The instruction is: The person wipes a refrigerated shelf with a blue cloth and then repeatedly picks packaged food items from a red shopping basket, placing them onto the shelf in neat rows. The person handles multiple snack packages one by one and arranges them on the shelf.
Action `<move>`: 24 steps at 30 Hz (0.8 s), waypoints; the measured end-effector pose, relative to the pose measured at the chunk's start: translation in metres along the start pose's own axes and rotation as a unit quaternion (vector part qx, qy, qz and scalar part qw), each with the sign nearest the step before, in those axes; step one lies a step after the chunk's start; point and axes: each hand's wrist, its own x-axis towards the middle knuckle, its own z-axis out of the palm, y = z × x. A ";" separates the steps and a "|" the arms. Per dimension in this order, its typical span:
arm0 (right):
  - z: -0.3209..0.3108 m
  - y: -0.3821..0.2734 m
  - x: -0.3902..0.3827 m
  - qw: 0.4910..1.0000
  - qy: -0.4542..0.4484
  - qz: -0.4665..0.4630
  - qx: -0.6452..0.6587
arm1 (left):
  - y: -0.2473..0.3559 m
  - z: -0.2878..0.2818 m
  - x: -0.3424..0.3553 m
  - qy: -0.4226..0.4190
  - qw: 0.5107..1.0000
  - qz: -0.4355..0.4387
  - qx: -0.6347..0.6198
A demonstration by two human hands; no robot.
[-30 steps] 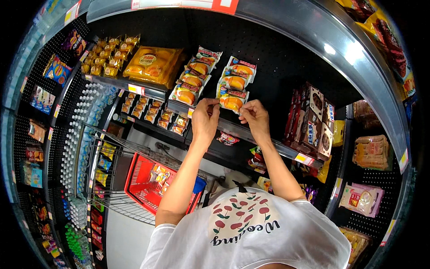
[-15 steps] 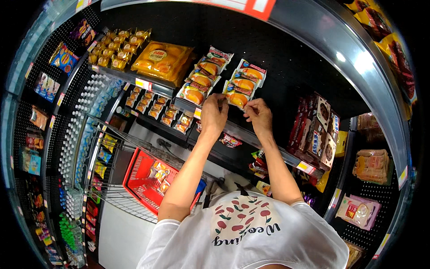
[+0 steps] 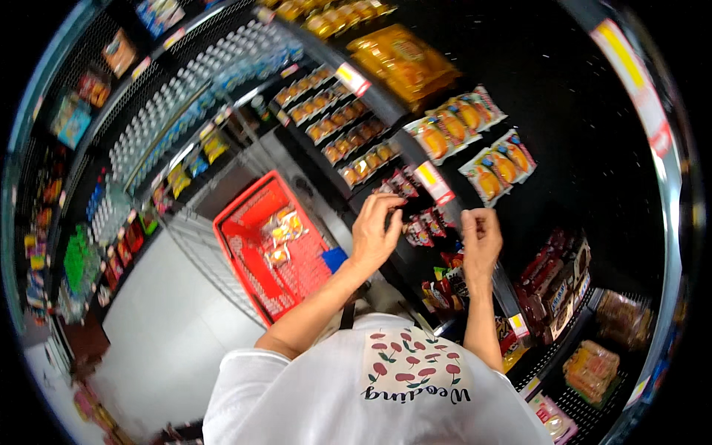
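Two bare hands, raised in front of the shelving. Left hand (image 3: pixel 377 233): partly open, thumb apart from loosely curled fingers, nothing visible in its grasp; it hung just beside some small red-and-pink packets (image 3: pixel 426 225). Right hand (image 3: pixel 482 241): fingers bent and close together, blurred; whether it had hold of anything could not be told. It stood near the front edge of a black shelf (image 3: pixel 556 200).

Bun packets, white and orange, two rows: the right row (image 3: pixel 500 167) lay on that shelf, well apart from the right hand's fingertips; the left row (image 3: pixel 449 127) lay close beside it. One white-and-yellow price label (image 3: pixel 434 183), on the shelf's front edge, between the hands and the rows.

Farther along: one large orange bag (image 3: pixel 404 63), beyond the left row; dark brown boxes (image 3: pixel 567 285), to the right; small wrapped cakes (image 3: pixel 337 122), several rows, on a lower level.

One red basket (image 3: pixel 308 274), left of the left hand, holding a few white-and-orange packages (image 3: pixel 284 225). Farther left: capped bottles (image 3: pixel 182 104), many, in ranks.
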 end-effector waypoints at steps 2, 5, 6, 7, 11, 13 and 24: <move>0.038 0.001 -0.018 0.995 -0.097 -0.022 -0.013 | -0.035 -0.027 -0.038 0.010 0.996 -0.088 0.022; 0.104 0.020 -0.060 0.960 -0.277 0.027 -0.041 | -0.098 -0.069 -0.102 0.020 0.977 -0.183 0.108; 0.125 0.030 -0.075 0.944 -0.325 0.016 -0.054 | -0.122 -0.083 -0.126 0.018 0.968 -0.212 0.133; 0.146 0.040 -0.090 0.925 -0.374 0.003 -0.066 | -0.144 -0.097 -0.149 0.018 0.957 -0.242 0.158; 0.208 0.055 -0.126 0.857 -0.497 -0.010 -0.135 | -0.206 -0.142 -0.229 -0.013 0.893 -0.359 0.272; 0.234 0.081 -0.138 0.863 -0.475 -0.061 -0.160 | -0.232 -0.156 -0.256 -0.029 0.872 -0.395 0.287; 0.264 0.104 -0.148 0.870 -0.448 -0.050 -0.199 | -0.350 -0.181 -0.271 -0.250 0.743 -0.449 0.429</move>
